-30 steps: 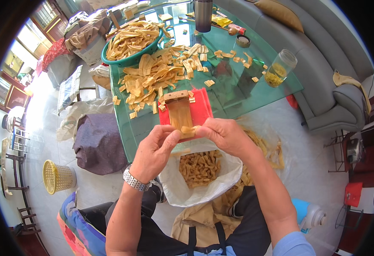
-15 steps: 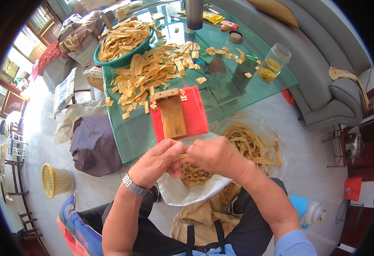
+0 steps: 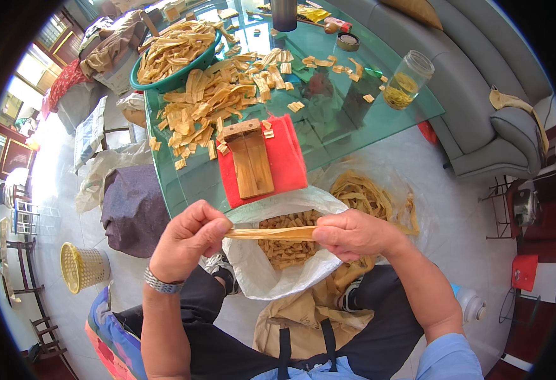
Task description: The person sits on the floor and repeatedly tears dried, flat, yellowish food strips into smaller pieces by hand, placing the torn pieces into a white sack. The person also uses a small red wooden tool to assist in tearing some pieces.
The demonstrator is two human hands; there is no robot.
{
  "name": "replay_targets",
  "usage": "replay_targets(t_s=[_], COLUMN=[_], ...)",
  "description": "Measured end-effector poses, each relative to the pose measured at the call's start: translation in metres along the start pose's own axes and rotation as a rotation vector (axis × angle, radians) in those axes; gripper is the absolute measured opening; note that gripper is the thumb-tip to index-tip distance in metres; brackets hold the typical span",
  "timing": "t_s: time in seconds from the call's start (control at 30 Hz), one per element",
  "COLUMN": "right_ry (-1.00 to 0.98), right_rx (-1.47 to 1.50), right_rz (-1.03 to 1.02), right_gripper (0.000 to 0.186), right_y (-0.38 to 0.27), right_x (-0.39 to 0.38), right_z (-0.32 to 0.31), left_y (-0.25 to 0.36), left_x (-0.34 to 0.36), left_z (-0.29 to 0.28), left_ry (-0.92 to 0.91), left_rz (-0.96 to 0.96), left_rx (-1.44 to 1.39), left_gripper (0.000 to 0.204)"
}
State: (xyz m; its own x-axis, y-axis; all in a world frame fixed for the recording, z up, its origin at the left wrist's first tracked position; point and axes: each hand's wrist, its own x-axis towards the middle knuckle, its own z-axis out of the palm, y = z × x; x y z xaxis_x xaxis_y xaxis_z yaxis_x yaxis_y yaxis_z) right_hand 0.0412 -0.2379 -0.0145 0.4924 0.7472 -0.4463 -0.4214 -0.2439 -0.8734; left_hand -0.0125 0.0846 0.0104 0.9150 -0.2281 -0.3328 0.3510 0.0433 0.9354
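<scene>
My left hand [image 3: 189,240] and my right hand [image 3: 357,235] are closed on either end of a long tan strip [image 3: 271,233], held taut and level. Beneath it is an open white sack [image 3: 255,285] with many short tan pieces [image 3: 281,250] inside. Beyond, a wooden board with a raised crosspiece [image 3: 252,164] rests on a folded red cloth [image 3: 290,158] at the near edge of the glass table [image 3: 385,126].
A teal basin [image 3: 176,82] heaped with strips, loose pieces [image 3: 195,120], a jar [image 3: 404,85] and a dark tumbler [image 3: 284,16] occupy the table. A grey sofa [image 3: 493,158] is right, a yellow basket [image 3: 84,269] left, a bag of long strips [image 3: 360,190] beside the sack.
Both hands have come toward me, off the wooden board, and have moved apart. The strip now stretches between them above the sack; earlier they held a short folded bit at the board's near end.
</scene>
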Motion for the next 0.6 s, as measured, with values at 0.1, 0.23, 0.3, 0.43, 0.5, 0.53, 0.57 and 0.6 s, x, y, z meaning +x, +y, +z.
replay_targets(t_s=[0.1, 0.23, 0.3, 0.43, 0.5, 0.53, 0.57, 0.6], right_ry=[0.067, 0.207, 0.146, 0.159, 0.241, 0.322, 0.398, 0.471], right_rx=[0.258, 0.590, 0.660, 0.195, -0.187, -0.380, -0.570, -0.761], right_rz=[-0.059, -0.287, -0.379, -0.371, -0.210, -0.356, -0.502, -0.647], right_gripper=[0.039, 0.035, 0.035, 0.044, 0.047, 0.046, 0.044, 0.043], right_y=[0.002, -0.009, -0.017, -0.021, -0.011, -0.002, 0.010, 0.011], right_x=[-0.013, -0.017, -0.016, -0.007, 0.004, 0.008, 0.014, 0.018], right_z=[-0.005, -0.003, -0.001, 0.013, 0.024, 0.024, 0.023, 0.025], left_y=[-0.001, -0.009, -0.015, -0.019, -0.020, -0.021, -0.026, -0.028], left_x=[0.003, 0.005, 0.009, 0.016, 0.020, 0.021, 0.024, 0.025], left_z=[0.005, 0.037, 0.060, 0.085, 0.090, 0.092, 0.092, 0.094], left_ry=[-0.069, -0.001, 0.007, 0.004, -0.084, -0.125, -0.153, -0.136], left_rz=[0.053, 0.220, 0.208, 0.208, 0.069, -0.001, -0.017, -0.030], left_rx=[0.067, 0.207, 0.259, 0.211, 0.013, -0.086, -0.218, -0.261], left_gripper=[0.012, 0.009, 0.010, 0.016, 0.022, 0.025, 0.030, 0.029])
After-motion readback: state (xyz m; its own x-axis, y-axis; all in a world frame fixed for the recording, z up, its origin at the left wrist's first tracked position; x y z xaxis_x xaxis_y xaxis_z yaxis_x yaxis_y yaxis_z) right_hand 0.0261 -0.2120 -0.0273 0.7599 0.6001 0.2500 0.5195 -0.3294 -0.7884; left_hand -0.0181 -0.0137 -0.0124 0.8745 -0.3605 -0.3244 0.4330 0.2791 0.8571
